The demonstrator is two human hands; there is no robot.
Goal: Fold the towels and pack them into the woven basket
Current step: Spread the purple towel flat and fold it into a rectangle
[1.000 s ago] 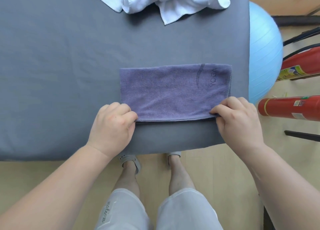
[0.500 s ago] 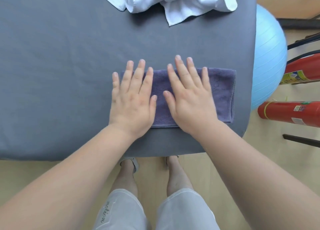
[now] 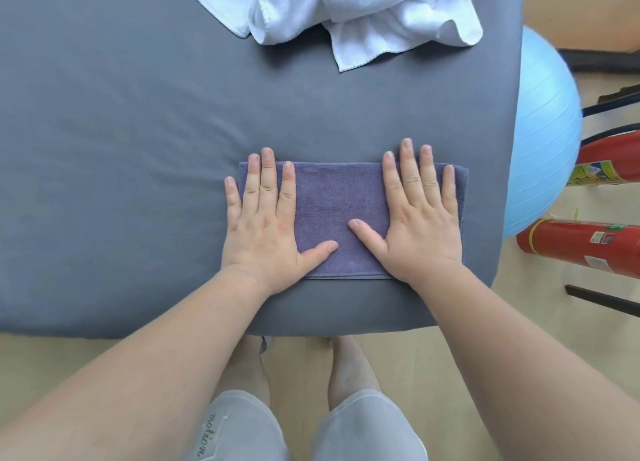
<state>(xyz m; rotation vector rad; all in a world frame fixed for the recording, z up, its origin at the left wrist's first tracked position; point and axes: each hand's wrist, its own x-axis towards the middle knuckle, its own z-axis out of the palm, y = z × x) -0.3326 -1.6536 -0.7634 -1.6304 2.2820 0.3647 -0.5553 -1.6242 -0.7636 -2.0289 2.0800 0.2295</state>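
Left hand and right hand lay flat, fingers straight, pressing folded purple towel at counter's 5 o'clock. White towels at 12 o'clock lay unfolded; basket not visible, so packing likely remained.

Hidden beneath left hand and right hand, both ends of the purple towel; cut off at top edge, white towels; at right edge, red extinguishers, labels unreadable.
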